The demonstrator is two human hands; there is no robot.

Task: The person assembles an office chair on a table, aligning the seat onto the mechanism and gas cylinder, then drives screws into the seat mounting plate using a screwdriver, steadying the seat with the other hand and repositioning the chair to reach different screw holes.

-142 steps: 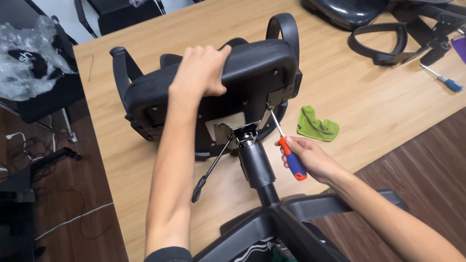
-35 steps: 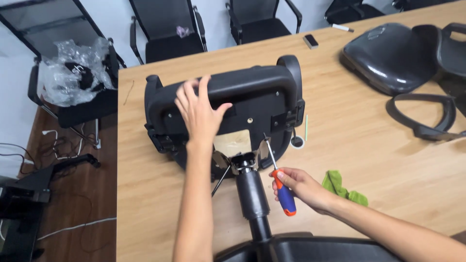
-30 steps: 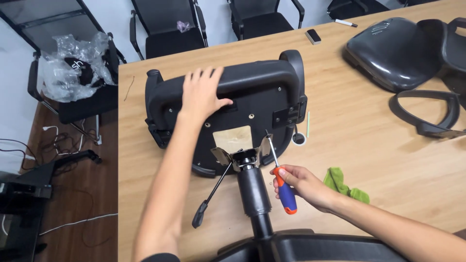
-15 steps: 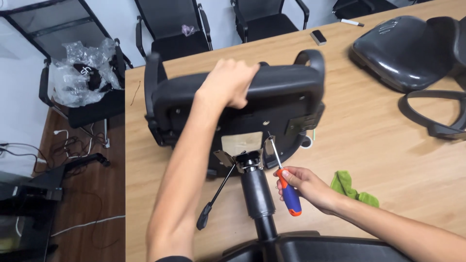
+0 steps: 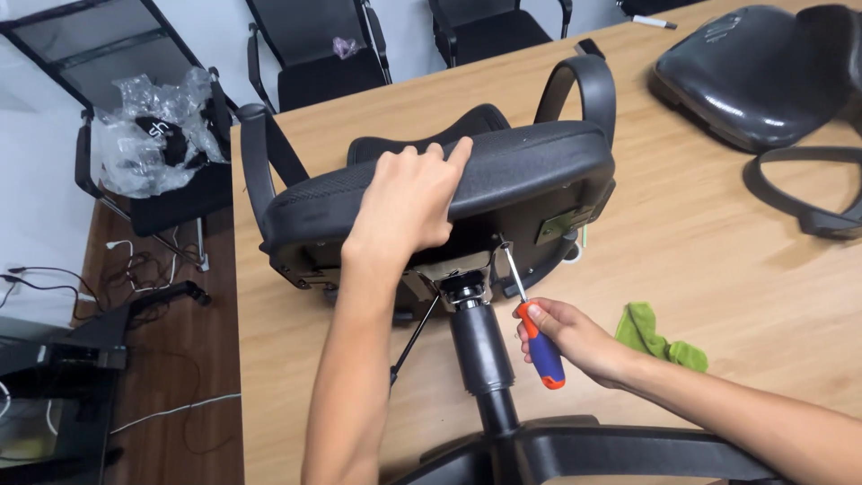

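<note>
One black office chair (image 5: 503, 180) is lying tipped on its side on the wooden tabletop (image 5: 718, 224), its seat edge facing up and its underside turned toward the person. The left hand (image 5: 409, 202) is pressing down flat on the padded seat edge, fingers spread and loose rather than clenched, so its grip is released and simply resting on the cushion. The right hand (image 5: 575, 341) is wrapping its grip firmly around one screwdriver (image 5: 536, 337) with a blue and orange handle; the metal shaft is angling up and to the left, with its tip meeting the metal plate (image 5: 458, 269) under the seat. One black gas cylinder (image 5: 480, 346) is sticking out from that plate toward the camera, just beside the screwdriver hand, and joining the chair base (image 5: 575, 449) at the bottom edge of the view. Two armrests are showing on the chair, one at the left (image 5: 256, 153) and one at the right (image 5: 579, 85). One green cloth (image 5: 655, 337) is lying on the tabletop just right of the right hand. One separate black seat pad (image 5: 754, 72) is resting at the far right corner, with a loose armrest loop (image 5: 799, 193) beside it. Three more chairs are standing beyond the tabletop, one carrying a crumpled plastic bag (image 5: 153, 130).
</note>
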